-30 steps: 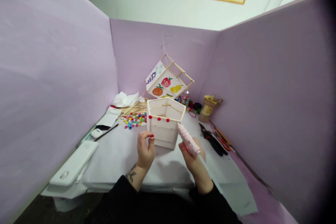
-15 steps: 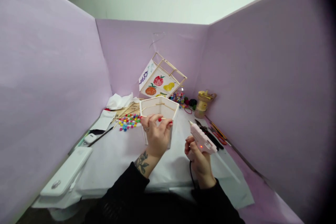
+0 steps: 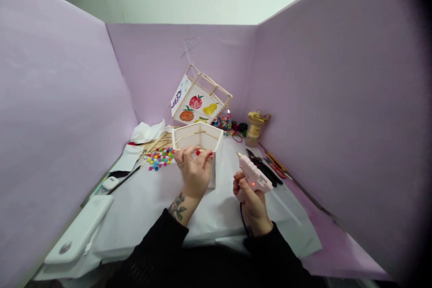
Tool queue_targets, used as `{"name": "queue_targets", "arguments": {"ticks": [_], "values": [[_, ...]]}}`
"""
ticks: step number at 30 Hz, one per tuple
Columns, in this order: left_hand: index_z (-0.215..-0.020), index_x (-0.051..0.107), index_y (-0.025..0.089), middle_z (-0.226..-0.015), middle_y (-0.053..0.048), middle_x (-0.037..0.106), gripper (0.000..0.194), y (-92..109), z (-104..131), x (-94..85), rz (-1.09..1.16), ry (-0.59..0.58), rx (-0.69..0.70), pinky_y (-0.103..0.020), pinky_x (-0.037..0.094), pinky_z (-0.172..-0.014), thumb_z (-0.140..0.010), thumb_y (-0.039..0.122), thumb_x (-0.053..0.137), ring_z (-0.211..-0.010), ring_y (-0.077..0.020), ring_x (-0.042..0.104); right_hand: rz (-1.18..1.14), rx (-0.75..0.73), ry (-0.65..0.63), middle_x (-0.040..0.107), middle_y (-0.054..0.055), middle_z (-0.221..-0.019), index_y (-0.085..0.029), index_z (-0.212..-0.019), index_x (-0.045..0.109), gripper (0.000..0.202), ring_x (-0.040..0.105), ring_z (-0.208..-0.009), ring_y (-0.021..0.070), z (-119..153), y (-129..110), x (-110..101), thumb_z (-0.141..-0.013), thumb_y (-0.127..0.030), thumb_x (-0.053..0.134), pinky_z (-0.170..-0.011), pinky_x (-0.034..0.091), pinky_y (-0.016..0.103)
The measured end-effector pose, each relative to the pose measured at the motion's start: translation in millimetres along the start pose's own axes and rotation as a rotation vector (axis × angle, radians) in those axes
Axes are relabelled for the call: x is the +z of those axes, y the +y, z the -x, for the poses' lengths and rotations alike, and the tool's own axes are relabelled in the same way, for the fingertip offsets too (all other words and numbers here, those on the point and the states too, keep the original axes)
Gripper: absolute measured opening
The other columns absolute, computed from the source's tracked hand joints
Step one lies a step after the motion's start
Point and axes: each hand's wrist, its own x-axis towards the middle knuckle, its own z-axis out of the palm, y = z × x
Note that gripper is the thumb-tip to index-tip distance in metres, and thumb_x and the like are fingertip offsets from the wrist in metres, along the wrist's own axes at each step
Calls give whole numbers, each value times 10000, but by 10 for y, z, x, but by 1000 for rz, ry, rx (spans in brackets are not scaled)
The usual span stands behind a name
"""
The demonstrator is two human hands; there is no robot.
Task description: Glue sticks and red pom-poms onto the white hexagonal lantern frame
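My left hand (image 3: 195, 171) is closed in a pinch on a thin wooden stick (image 3: 203, 150), held level along the near rim of a white open-topped box (image 3: 216, 162). The box has several flat sides, with sticks along its inner walls; my hand hides much of its front. Whether the stick touches the rim I cannot tell. To the right, my right hand (image 3: 251, 200) grips a pale pink glue gun (image 3: 254, 174) by its handle, its red light lit. The nozzle points up and left, apart from the box. A black cord hangs below it.
Behind the box leans a fruit-painted lantern (image 3: 199, 101) with a stick frame. Colourful pompoms (image 3: 160, 158) and wooden sticks (image 3: 158, 143) lie left. Pliers (image 3: 266, 168) and a tan cup (image 3: 255, 128) stand or lie right. A long white device (image 3: 81, 229) sits front left. Purple panels enclose the table.
The whole view has shifted, so things appear slightly further left and up. Both hands keep their holds, the left on the stick and the right on the glue gun.
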Motion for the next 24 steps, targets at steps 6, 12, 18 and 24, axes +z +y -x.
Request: {"name": "queue_targets", "arguments": {"ticks": [6, 12, 18, 24], "values": [[-900, 783, 218, -1063, -112, 570, 68, 34, -29, 12, 6, 5, -4, -516, 339, -1082, -890, 243, 721, -1098, -291, 478, -11, 6, -13, 610, -6, -767, -201, -869, 695, 245, 541, -555, 98, 4, 17, -14, -781, -400, 807, -495, 421, 233], [-1049, 739, 183, -1079, -115, 568, 199, -18, 8, -21, 39, 35, -16, -524, 348, -1086, -865, 260, 746, -1076, -278, 533, -18, 5, -20, 618, 1, -787, -201, -881, 698, 238, 536, -567, 99, -10, 42, -58, -792, -394, 806, -496, 426, 233], [-929, 745, 201, -1019, -96, 579, 68, -49, 45, -70, 37, 75, -2, -477, 394, -1017, -868, 215, 719, -1023, -263, 551, -23, 8, -10, 613, -1, -797, -200, -888, 697, 233, 536, -570, 95, -9, 65, -55, -799, -389, 801, -498, 423, 229], [-897, 781, 218, -1008, -104, 582, 55, -12, -25, -15, 24, 64, 37, -488, 370, -1024, -851, 214, 751, -1023, -276, 519, -17, 13, -9, 612, -1, -815, -199, -892, 696, 253, 542, -561, 93, -8, 53, -48, -783, -399, 806, -494, 422, 234]]}}
